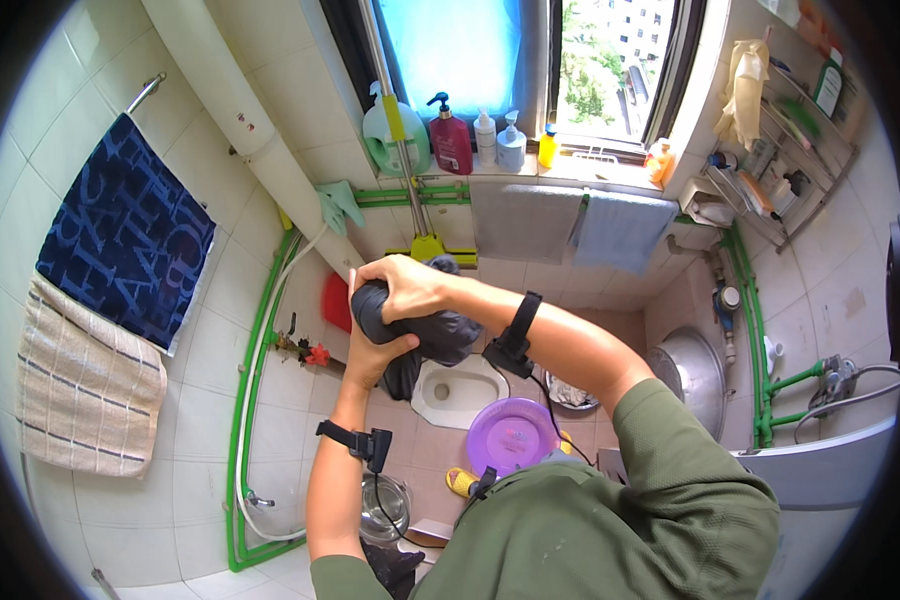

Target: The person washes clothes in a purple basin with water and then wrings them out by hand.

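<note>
A bunched dark grey cloth (448, 338) is held up in front of me at the middle, with folds hanging down on its right and lower sides. My left hand (374, 355) grips it from below and the left, thumb pointing right. From above, my right hand (412, 287) is closed over its upper left part, fingers curled toward the far side. Both hands are close together on the cloth. Some fingertips are hidden behind it.
Below the cloth is a white squat toilet (432, 398). A purple basin (511, 440) stands near my feet. A yellow-green mop (428, 247) leans beneath the window, beside bottles (450, 140) on the sill. A metal basin (705, 375) is at right; towels (130, 235) hang left.
</note>
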Motion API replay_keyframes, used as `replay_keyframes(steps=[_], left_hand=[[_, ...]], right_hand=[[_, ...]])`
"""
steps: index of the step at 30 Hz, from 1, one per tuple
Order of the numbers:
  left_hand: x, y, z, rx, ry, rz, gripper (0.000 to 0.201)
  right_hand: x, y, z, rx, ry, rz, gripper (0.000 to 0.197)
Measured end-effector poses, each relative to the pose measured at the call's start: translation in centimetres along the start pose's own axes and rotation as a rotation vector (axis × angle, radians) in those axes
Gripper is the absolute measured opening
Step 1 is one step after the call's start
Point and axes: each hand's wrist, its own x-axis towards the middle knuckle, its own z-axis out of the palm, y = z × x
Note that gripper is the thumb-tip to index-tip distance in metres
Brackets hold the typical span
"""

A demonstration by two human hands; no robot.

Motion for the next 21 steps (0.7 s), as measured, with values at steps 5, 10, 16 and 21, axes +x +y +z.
replay_keyframes(steps=[5,10,16,21], left_hand=[[1.0,0.3,0.5,-0.045,0.137,0.057,0.081],[0.6,-1.0,-0.7,-0.195,0.219,-0.009,0.044],[2.8,-0.7,-0.6,-0.320,0.394,0.083,0.040],[5.0,-3.4,-2.3,-0.441,0.460,0.025,0.034]], right_hand=[[1.5,3.1,2.3,-0.196,0.296,-0.195,0.040],[-1.2,3.7,1.5,0.193,0.155,0.011,0.098],[-3.6,4.0,4.5,0.368,0.150,0.109,0.135],[-3.4,4.8,7.1,0.506,0.163,0.014,0.141]])
